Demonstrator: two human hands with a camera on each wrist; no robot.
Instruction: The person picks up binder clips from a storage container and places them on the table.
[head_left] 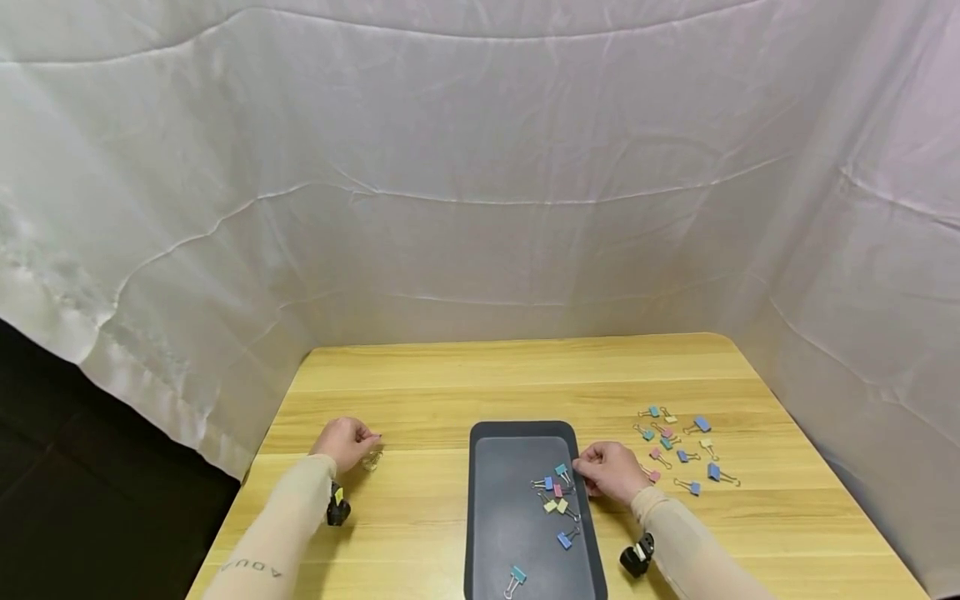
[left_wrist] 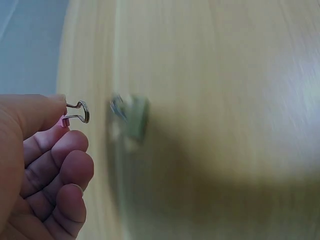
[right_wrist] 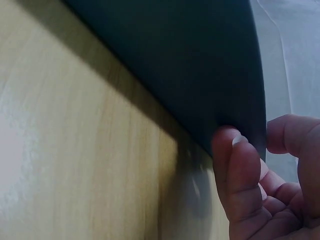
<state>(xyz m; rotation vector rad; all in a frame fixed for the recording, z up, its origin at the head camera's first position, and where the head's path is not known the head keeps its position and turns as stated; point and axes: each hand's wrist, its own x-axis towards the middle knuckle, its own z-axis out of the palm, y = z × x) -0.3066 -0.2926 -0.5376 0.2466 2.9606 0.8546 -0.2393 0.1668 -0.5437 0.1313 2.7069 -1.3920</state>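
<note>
My left hand [head_left: 345,443] is over the left part of the table, pinching a small pink binder clip [left_wrist: 64,122] between thumb and fingers, its wire handles sticking out. Just beyond, a yellow-green binder clip [left_wrist: 137,118] on the wood appears blurred in the left wrist view. With thumb and fingers on either side of the rim, my right hand [head_left: 613,472] holds the right edge of a dark grey tray [head_left: 495,533]. Inside the tray lie several binder clips, among them a teal one [head_left: 518,574], a blue one [head_left: 565,541] and a pink one [head_left: 557,491].
Right of the tray, several more binder clips are scattered over the wooden table [head_left: 420,375], including a blue one [head_left: 702,424] and another blue one [head_left: 694,488]. A pale curtain [head_left: 480,167] hangs behind the table and along its sides.
</note>
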